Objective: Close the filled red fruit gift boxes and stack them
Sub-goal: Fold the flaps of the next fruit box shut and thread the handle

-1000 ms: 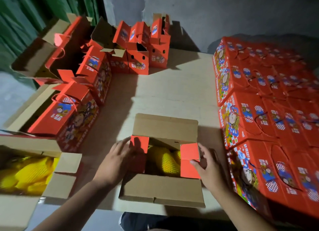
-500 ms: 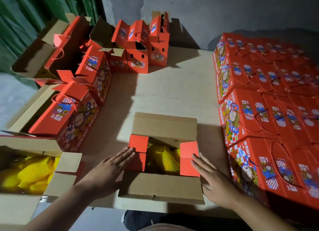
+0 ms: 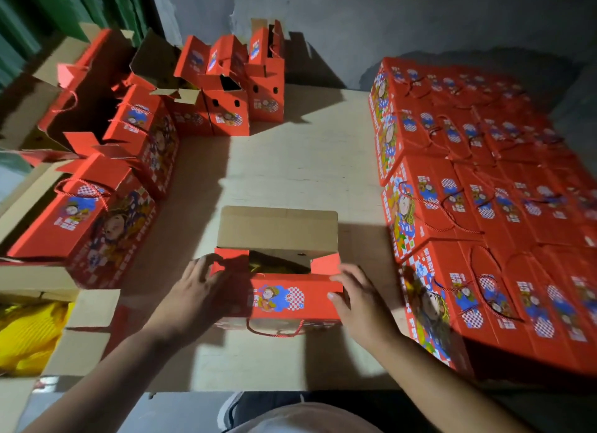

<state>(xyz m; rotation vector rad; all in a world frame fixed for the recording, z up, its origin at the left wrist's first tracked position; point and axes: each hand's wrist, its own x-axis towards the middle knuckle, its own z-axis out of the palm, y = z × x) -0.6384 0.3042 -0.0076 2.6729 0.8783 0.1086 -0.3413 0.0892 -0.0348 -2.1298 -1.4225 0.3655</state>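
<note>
Both hands are on the gift box [image 3: 277, 271] at the near middle of the table [image 3: 290, 174]. From my head camera, the left hand [image 3: 197, 290] lies with fingers spread against the box's left end, over the side tab, and the right hand [image 3: 358, 300] presses the right edge of the near flap [image 3: 284, 298], thumb on its printed face; neither clamps anything.

Half a second ago that flap lay flat toward me, brown side up, with my hands beside it. Now it is swung up over the opening, its rope handle [image 3: 274, 331] dangling. The far flap [image 3: 277, 229] is upright, and a gap shows the yellow fruit [image 3: 258, 264] inside (barely).

So closing is roughly halfway: far flap next, I judge, then onto the stack of closed boxes [image 3: 484, 206] at right.
</note>
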